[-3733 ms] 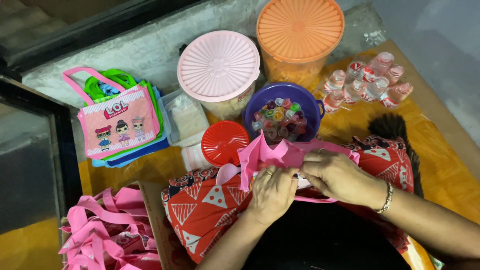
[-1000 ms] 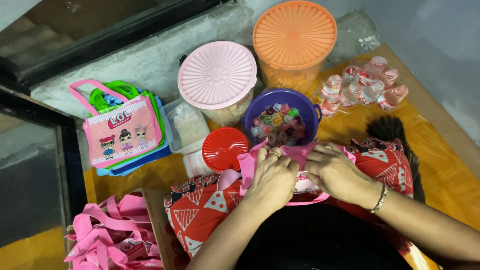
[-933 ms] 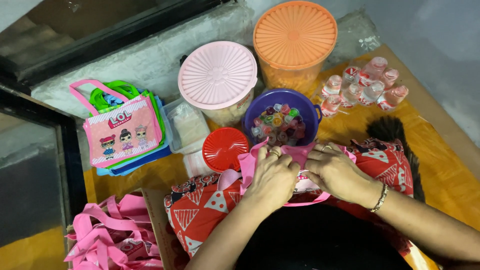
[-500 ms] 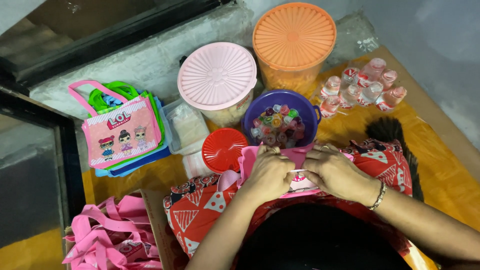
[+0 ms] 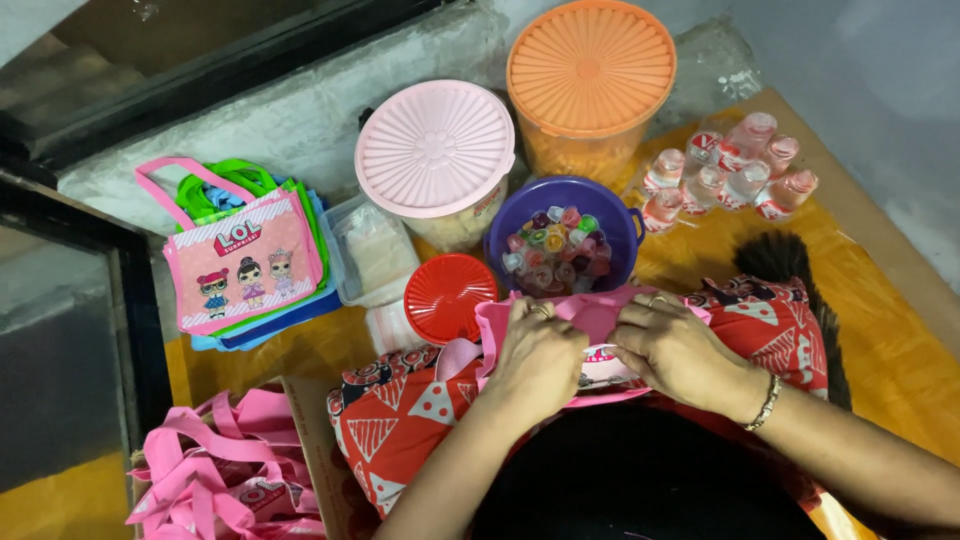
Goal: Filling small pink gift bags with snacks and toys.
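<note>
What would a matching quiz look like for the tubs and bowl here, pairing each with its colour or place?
Things:
1. large lidded tub
2. ribbed-lid tub
3. bowl of small sweets
4. small round lid

Colour or place:
A. red, just left of the person's left hand
B. orange, farthest back
C. purple, in front of the orange tub
D. pale pink, left of the orange tub

Pairs: 1-B, 2-D, 3-C, 4-A
</note>
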